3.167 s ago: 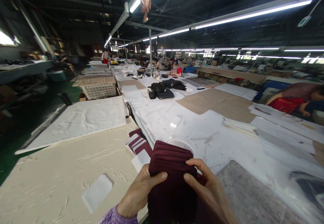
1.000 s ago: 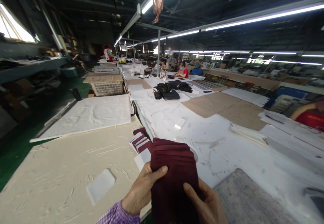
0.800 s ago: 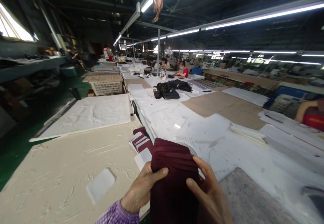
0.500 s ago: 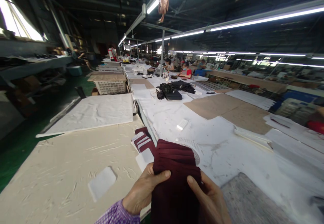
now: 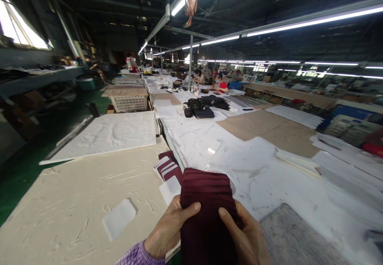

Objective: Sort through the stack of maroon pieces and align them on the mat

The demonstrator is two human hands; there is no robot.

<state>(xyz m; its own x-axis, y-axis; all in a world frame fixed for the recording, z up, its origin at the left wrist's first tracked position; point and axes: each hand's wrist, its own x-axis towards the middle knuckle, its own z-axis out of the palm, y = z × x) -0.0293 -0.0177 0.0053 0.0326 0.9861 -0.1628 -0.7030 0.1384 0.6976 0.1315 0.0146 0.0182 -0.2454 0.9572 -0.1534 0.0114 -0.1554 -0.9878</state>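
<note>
A stack of maroon fabric pieces (image 5: 206, 209), its top edges fanned in layers, is held up between my two hands. My left hand (image 5: 170, 225) grips its left side, thumb on the front face. On the right side my right hand (image 5: 245, 229) pinches it, thumb also on the front; the fingers behind are partly hidden. Just beyond my left hand lie maroon pieces layered with white ones (image 5: 169, 167) and a white pocket-shaped piece (image 5: 170, 189). Another white piece (image 5: 119, 219) rests on the beige-covered table (image 5: 74, 193). Behind the stack, a white plastic basket (image 5: 224, 171) is partly covered.
A white-covered table (image 5: 254, 177) extends ahead, bearing dark folded garments (image 5: 203, 107), brown paper (image 5: 269, 129) and a grey mat (image 5: 296, 237). A crate (image 5: 128, 101) stands left of it. A person in red (image 5: 220, 84) sits farther back. A gap separates the two tables.
The fanned top edges of the maroon stack now lie more level and even. Both hands keep their hold, and the view has shifted very slightly.
</note>
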